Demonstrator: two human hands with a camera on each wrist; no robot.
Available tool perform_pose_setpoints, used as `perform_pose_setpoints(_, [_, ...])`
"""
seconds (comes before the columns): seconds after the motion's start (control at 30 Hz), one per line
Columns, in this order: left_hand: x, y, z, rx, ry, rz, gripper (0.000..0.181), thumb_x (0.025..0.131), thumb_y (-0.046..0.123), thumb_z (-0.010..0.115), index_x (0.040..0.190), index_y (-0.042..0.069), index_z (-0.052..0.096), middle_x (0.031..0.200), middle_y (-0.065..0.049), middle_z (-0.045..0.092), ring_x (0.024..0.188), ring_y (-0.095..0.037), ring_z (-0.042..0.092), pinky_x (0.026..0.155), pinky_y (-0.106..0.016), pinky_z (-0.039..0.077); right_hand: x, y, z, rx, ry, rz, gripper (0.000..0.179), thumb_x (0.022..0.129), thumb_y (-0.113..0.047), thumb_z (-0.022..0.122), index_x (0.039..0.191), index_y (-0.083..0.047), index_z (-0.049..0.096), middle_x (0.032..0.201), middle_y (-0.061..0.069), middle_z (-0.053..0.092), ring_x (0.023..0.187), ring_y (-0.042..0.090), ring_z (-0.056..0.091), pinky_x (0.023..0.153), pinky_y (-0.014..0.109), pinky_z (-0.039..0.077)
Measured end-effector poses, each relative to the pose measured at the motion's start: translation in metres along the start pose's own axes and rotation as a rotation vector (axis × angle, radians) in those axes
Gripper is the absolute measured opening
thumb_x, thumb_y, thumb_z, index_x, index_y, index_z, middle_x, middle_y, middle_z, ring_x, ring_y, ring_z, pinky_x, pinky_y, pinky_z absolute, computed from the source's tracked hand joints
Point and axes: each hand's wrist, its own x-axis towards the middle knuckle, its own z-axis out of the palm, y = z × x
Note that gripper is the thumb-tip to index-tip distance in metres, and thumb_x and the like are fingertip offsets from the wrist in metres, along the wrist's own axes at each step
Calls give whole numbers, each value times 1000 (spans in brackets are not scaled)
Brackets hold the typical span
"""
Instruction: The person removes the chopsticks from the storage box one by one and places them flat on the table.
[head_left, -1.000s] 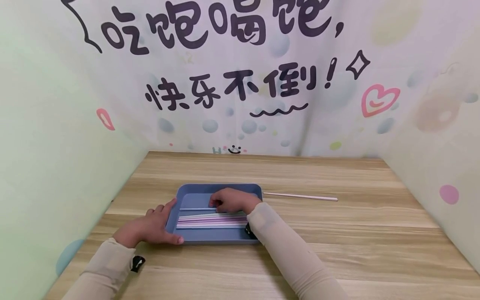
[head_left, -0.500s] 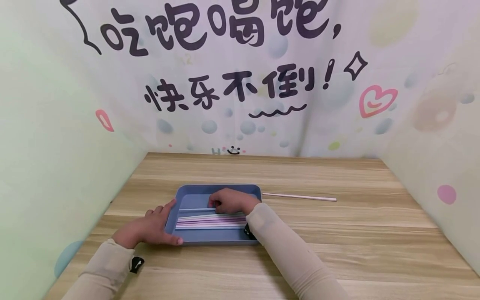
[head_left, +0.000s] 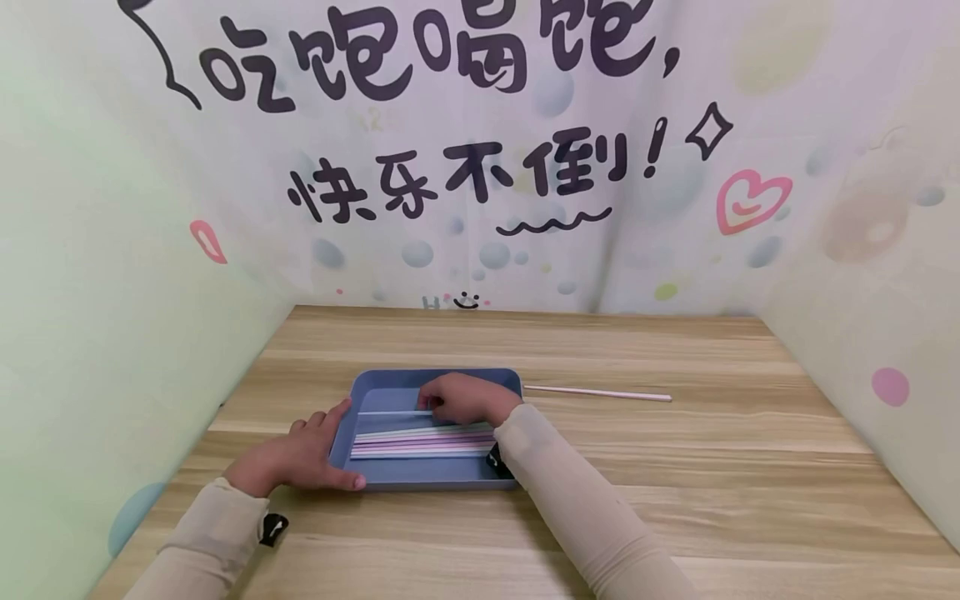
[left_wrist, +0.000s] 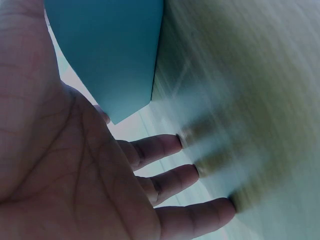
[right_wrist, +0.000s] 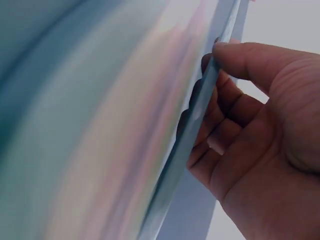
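Note:
My right hand (head_left: 468,398) reaches into the blue tray (head_left: 435,483) and pinches a pale blue chopstick (head_left: 393,413) between thumb and fingers. In the right wrist view this chopstick (right_wrist: 175,175) runs slantwise past the curled fingers. Nearer me in the tray lie several white, pink and purple chopsticks (head_left: 420,442), side by side; their right ends are hidden behind the right wrist. My left hand (head_left: 300,454) rests at the tray's left end, thumb along the front corner. In the left wrist view its other fingers (left_wrist: 172,186) stretch out beside the tray wall (left_wrist: 105,50), tips at the tabletop.
A pink chopstick (head_left: 600,392) lies on the wooden table (head_left: 720,483), just right of the tray's back corner. Behind the table hangs a white printed cloth (head_left: 480,242), and pale walls stand at both sides.
The pale blue chopstick in my right hand has risen slightly, away from the ones in front. My left hand stays on the tray's end. The head view has shifted a little.

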Motion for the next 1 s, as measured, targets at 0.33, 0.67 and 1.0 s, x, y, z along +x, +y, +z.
perform_pose_setpoints(0.33, [0, 2, 1, 18, 3, 14, 124, 73, 63, 79, 153, -4, 12, 136, -36, 37, 115, -53, 42, 93, -66, 39, -10, -9, -16, -44, 18, -42, 24, 99, -3, 54, 116, -11, 68, 96, -5, 61, 83, 12, 54, 75, 25, 46])
perform_pose_setpoints(0.67, [1, 1, 0, 27, -2, 4, 127, 72, 68, 76, 153, -5, 12, 137, -36, 37, 116, -53, 41, 93, -65, 39, -19, -22, -35, -66, 31, -103, 22, 98, -2, 57, 114, -9, 69, 93, -3, 60, 84, 12, 54, 75, 24, 45])
perform_pose_setpoints(1.0, [1, 0, 0, 26, 6, 21, 124, 73, 64, 78, 153, -3, 11, 137, -37, 36, 118, -57, 40, 93, -68, 38, -32, -22, -48, -49, 15, -99, 22, 97, 0, 56, 113, -6, 69, 91, -2, 60, 84, 13, 54, 76, 26, 46])
